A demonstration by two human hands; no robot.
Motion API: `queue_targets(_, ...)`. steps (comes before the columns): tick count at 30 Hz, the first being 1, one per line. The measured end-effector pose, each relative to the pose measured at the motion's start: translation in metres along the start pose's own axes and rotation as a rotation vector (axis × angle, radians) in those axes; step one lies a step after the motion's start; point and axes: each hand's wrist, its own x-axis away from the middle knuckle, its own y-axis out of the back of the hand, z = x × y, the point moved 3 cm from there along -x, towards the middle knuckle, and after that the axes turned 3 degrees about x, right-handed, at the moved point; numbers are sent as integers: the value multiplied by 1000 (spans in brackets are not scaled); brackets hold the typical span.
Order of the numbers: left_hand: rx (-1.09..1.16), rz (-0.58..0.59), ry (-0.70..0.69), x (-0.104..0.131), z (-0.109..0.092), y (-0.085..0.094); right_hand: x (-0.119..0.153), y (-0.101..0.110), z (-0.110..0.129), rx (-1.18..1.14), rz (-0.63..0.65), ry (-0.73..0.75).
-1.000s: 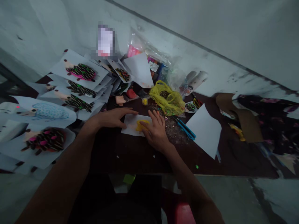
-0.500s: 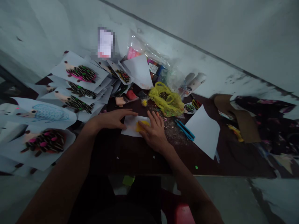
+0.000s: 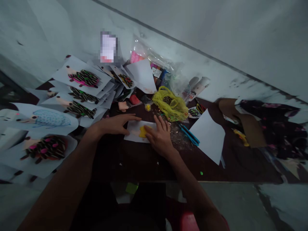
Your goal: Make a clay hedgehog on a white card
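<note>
A small white sheet [image 3: 131, 138] lies on the dark table between my hands. On it is a flat yellow piece [image 3: 142, 131], with a pale pinkish patch to its left. My left hand [image 3: 117, 123] rests at the sheet's left edge, thumb and fingers apart, holding nothing. My right hand [image 3: 160, 134] lies over the sheet's right side with its fingers spread, and its thumb touches the yellow piece. Part of the sheet is hidden under the right hand.
Sheets with hedgehog figures [image 3: 83, 77] are piled at the left. Behind my hands are a yellow plastic bag [image 3: 176, 107], a peach lump [image 3: 123, 106] and a red lump [image 3: 134, 99]. Blue scissors [image 3: 190, 134] and a white sheet [image 3: 210, 136] lie to the right.
My right thumb has shifted slightly on the yellow piece, and more of the yellow and the pale patch shows. My left hand has hardly moved.
</note>
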Motion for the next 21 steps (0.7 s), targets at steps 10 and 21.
queue_targets(10,44,-97,-31,-3,5,-3,6,0,-39,-194,-182,-149)
queue_targets(21,96,-510,126,-23,-3,0,4,2,-50,-346,-236,-224)
